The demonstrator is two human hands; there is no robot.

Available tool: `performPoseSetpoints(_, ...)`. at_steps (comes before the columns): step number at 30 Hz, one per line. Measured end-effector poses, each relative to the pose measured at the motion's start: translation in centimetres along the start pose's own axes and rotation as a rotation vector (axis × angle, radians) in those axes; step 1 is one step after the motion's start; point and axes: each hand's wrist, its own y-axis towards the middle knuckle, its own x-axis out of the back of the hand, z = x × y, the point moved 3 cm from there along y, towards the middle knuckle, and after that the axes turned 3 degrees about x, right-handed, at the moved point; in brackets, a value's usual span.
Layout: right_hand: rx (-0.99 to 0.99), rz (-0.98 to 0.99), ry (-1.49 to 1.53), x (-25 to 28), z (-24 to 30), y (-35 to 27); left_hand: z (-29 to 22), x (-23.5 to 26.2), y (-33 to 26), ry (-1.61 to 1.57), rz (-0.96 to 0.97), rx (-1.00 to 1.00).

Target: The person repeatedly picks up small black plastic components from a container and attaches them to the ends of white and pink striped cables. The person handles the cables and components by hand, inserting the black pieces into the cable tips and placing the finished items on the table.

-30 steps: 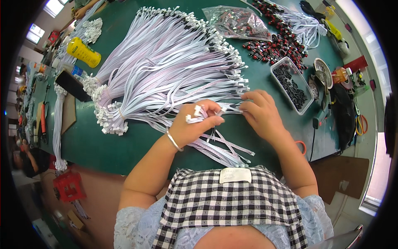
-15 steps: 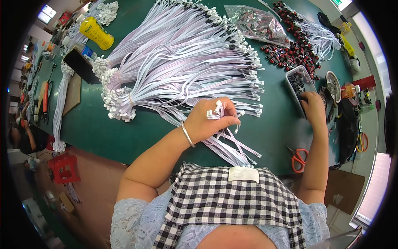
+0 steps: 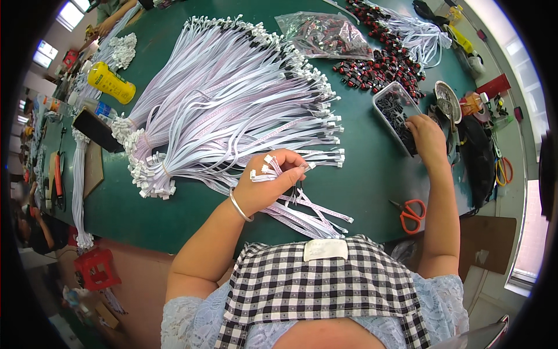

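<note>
My left hand (image 3: 268,181), a metal bangle at its wrist, is closed around several flat white ribbon cables. Their white connectors (image 3: 269,164) stick up between the fingers, and the thumb and forefinger pinch one cable end. Loose cable ends (image 3: 314,220) hang below this hand toward the near table edge. At the right, my right hand (image 3: 428,138) reaches over the side of a clear plastic box (image 3: 379,95) of small black pieces (image 3: 395,116). Its fingers are bent together among the pieces; whatever lies between the fingertips cannot be made out.
A large fan of bundled ribbon cables (image 3: 221,99) covers the left and middle of the green table (image 3: 192,218). Orange-handled scissors (image 3: 412,216) lie near my right forearm. Behind the box are red-and-black parts (image 3: 378,72), a clear bag (image 3: 325,35) and a metal bowl (image 3: 447,96).
The whole view has shifted, so the table things sit farther left. My right hand remains at the box with its fingers slightly shifted. My left hand still holds the cables.
</note>
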Motion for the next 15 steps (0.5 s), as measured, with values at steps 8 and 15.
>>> performPoseSetpoints(8,0.118,-0.016,0.688,3.4,5.2,-1.5,-0.1,-0.1,0.0,-0.038,-0.03,0.058)
performPoseSetpoints(15,0.337,0.29,0.954,1.8,13.1,-3.1,0.1,-0.1,0.3,-0.038,-0.027,0.032)
